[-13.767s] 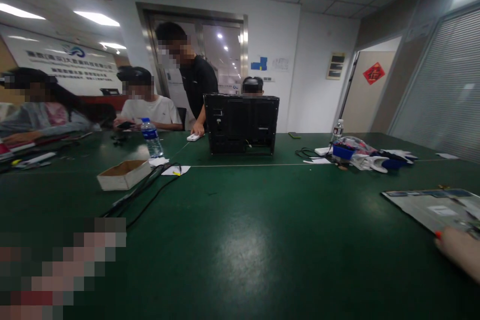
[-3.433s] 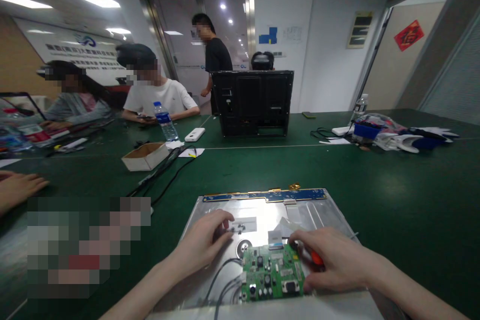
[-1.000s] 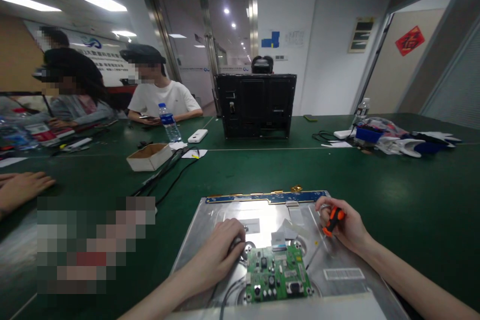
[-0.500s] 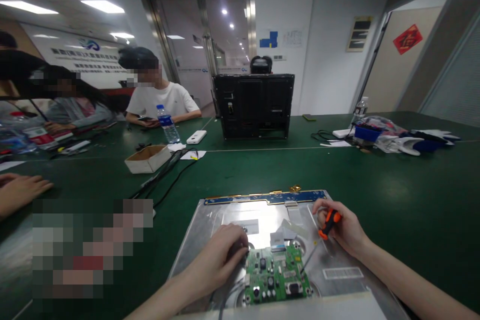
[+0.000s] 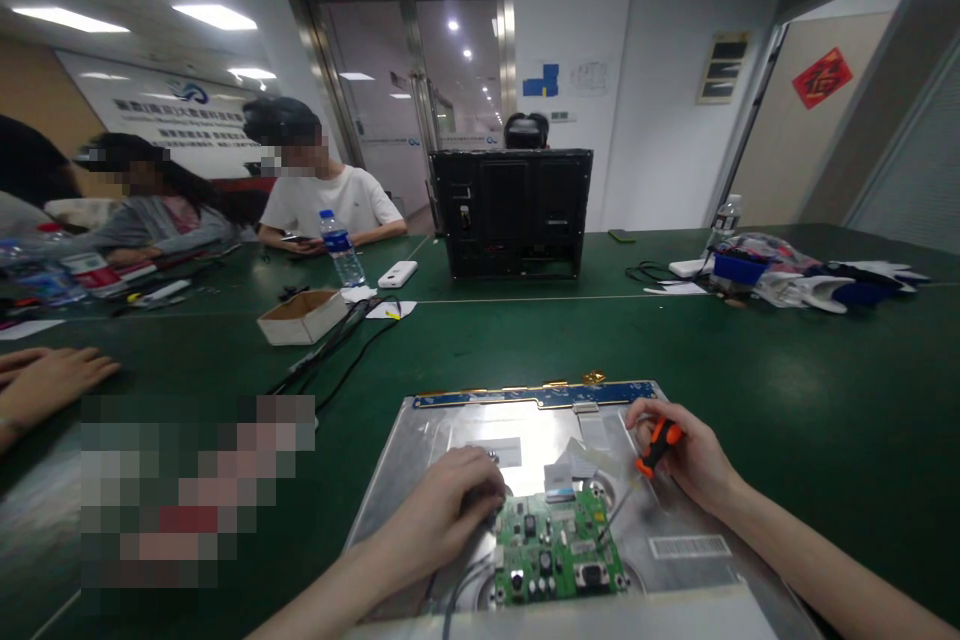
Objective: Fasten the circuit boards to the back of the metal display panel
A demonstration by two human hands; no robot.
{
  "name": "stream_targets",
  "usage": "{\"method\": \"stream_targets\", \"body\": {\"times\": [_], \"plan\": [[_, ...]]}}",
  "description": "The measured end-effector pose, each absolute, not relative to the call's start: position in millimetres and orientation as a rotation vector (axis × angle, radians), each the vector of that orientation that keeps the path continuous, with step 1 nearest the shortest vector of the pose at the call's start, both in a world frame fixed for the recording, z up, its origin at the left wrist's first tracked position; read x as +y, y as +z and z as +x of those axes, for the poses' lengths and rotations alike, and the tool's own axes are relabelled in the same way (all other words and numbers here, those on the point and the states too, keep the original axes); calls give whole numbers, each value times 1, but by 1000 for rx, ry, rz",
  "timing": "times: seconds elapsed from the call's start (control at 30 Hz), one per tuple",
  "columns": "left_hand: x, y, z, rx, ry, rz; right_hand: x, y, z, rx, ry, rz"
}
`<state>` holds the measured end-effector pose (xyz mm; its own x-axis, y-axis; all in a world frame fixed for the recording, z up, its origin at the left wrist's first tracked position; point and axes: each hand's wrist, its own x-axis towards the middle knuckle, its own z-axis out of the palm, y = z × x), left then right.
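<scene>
In front of me a flat silver metal display panel (image 5: 405, 460) lies on the table, with a blue circuit strip (image 5: 487, 399) along its far edge. A green circuit board (image 5: 555, 545) sits on the panel's near part. My right hand (image 5: 694, 455) is closed around the orange and black handle of a screwdriver (image 5: 658, 447); its thin shaft slants down left, the tip at the board's right side. My left hand (image 5: 457, 500) rests at the board's upper left corner, fingers curled together. What its fingertips hold, if anything, is hidden. Ribbon cables (image 5: 559, 480) run off the board's far side.
A cardboard tray (image 5: 300, 320), black cables (image 5: 337, 345) and a water bottle (image 5: 343, 250) are ahead left. A black monitor housing (image 5: 514, 215) stands farther back. Bags and gloves (image 5: 810, 280) lie at right. Another person's hand (image 5: 67, 380) rests at left; other people sit beyond.
The view has shifted slightly, so everything appears a little farther right. Both hands and the screwdriver keep nearly the same places over the panel.
</scene>
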<state>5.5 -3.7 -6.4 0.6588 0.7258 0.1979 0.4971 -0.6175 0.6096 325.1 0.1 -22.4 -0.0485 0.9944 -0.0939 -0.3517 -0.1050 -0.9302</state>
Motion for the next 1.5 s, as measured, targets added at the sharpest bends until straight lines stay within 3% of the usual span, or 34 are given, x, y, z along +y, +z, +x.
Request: {"method": "stream_targets", "body": {"times": [1.5], "plan": [[-6,-5,6,926,576,2320,1,-23,325,-984,1430,-984]]}}
